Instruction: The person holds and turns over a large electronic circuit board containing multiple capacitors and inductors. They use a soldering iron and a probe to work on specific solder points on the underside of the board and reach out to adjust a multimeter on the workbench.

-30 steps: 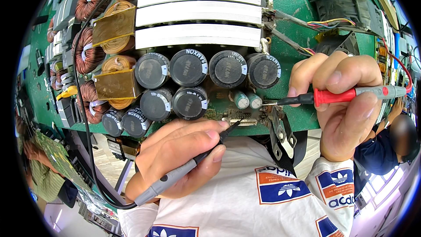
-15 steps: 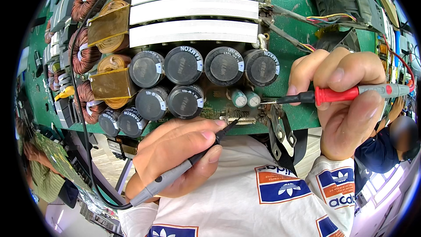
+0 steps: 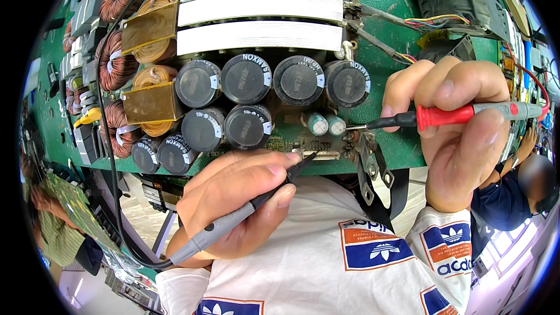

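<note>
My left hand point(image 3: 233, 207) pinches a black and grey test probe point(image 3: 224, 221). Its dark tip points at a pale pin connector point(image 3: 321, 154) on the near edge of the circuit board point(image 3: 286, 140); whether it touches a pin I cannot tell. Between the fingers of my right hand point(image 3: 452, 122) is a red and grey test probe point(image 3: 446, 116). Its metal tip reaches left to the side of the right one of two small green capacitors point(image 3: 336, 125), close to or at its base. Several large black capacitors point(image 3: 245, 79) stand behind the tips.
White heatsinks point(image 3: 259, 11) lie behind the capacitors, with copper coils point(image 3: 119, 61) at the left. A black fan point(image 3: 458, 9) with coloured wires sits far right. Metal lugs point(image 3: 367, 169) overhang the green mat's near edge. Other people point(image 3: 513, 189) are at both sides.
The board has shifted slightly in view. Both hands still hold their probes; the red probe's tip is a little higher, beside the green capacitor, and the black probe has risen slightly.
</note>
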{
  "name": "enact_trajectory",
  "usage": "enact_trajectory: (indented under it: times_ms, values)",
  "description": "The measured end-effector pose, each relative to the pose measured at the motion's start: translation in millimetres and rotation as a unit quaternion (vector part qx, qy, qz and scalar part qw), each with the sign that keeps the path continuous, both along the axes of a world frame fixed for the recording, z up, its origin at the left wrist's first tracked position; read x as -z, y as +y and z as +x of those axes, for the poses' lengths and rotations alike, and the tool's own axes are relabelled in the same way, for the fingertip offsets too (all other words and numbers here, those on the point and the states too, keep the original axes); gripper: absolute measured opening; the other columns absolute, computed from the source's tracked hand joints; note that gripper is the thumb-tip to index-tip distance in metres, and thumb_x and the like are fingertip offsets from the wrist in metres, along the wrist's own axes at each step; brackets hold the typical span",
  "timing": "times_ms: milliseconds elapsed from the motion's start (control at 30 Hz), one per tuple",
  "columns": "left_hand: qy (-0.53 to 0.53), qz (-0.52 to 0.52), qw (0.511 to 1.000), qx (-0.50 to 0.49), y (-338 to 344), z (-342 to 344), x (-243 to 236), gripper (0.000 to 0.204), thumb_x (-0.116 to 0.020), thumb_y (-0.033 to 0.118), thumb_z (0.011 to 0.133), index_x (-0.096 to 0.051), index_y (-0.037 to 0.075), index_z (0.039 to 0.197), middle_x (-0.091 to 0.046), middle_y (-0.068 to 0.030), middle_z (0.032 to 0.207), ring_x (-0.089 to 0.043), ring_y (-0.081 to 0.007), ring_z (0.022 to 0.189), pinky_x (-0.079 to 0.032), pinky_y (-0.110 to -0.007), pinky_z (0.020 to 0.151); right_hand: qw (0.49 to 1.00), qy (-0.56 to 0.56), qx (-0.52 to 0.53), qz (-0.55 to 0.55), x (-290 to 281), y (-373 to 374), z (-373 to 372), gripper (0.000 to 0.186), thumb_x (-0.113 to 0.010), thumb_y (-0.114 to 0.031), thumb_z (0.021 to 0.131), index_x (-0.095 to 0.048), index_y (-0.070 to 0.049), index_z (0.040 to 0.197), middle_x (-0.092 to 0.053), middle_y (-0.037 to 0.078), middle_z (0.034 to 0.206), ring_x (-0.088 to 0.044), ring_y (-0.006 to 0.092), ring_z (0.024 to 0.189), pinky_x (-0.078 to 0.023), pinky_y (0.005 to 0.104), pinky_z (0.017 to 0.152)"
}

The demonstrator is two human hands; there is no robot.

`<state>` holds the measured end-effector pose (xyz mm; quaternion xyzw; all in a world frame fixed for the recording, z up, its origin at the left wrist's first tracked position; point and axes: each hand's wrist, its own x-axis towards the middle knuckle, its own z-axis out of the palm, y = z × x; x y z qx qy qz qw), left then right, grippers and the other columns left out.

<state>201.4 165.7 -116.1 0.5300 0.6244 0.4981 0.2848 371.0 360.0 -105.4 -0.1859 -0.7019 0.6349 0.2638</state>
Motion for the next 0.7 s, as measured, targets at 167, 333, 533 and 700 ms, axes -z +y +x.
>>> enact_trajectory:
  times_ms: [167, 333, 533, 700]
  values:
    - [-0.027, 0.044, 0.999, -0.001, 2.0, -0.7, 5.8, 0.028, -0.071, -0.001, 0.084, -0.056, -0.002, 0.108, -0.07, -0.0194, 0.089, -0.072, -0.0298, 0.084, -0.058, -0.035, 0.072, 1.0, -0.006, -0.001, 0.01, -2.6, 0.8, 2.0, 0.046, -0.038, -0.05, 0.104, -0.046, -0.005, 0.107, -0.044, 0.006, 0.077, -0.054, 0.0247, 0.074, -0.045, 0.0348, 0.061]
    - [-0.034, 0.041, 0.999, -0.004, 3.6, -0.5, 5.3, 0.033, -0.075, -0.007, 0.078, -0.059, -0.003, 0.107, -0.069, -0.0158, 0.087, -0.073, -0.0315, 0.084, -0.059, -0.036, 0.069, 1.0, -0.004, -0.002, 0.009, 0.2, 0.4, 1.2, 0.046, -0.037, -0.05, 0.103, -0.046, -0.005, 0.107, -0.044, 0.006, 0.077, -0.054, 0.0245, 0.074, -0.045, 0.035, 0.06]
    - [-0.022, 0.031, 0.999, -0.001, 3.7, 0.5, 2.7, 0.034, -0.076, -0.007, 0.077, -0.059, -0.003, 0.106, -0.07, -0.0171, 0.089, -0.073, -0.0312, 0.084, -0.059, -0.036, 0.069, 1.0, -0.005, -0.017, 0.005, -1.3, 3.0, 2.7, 0.046, -0.038, -0.051, 0.103, -0.047, -0.005, 0.107, -0.045, 0.005, 0.075, -0.053, 0.024, 0.072, -0.045, 0.0359, 0.063]
    - [0.0, 0.026, 1.0, 0.017, 2.8, -1.2, -0.7, 0.037, -0.076, -0.008, 0.075, -0.059, -0.003, 0.108, -0.071, -0.022, 0.095, -0.072, -0.0314, 0.084, -0.06, -0.037, 0.07, 1.0, 0.0, -0.021, -0.005, -2.3, 3.6, 3.1, 0.046, -0.039, -0.05, 0.103, -0.047, -0.005, 0.108, -0.045, 0.005, 0.075, -0.053, 0.024, 0.071, -0.044, 0.0369, 0.067]
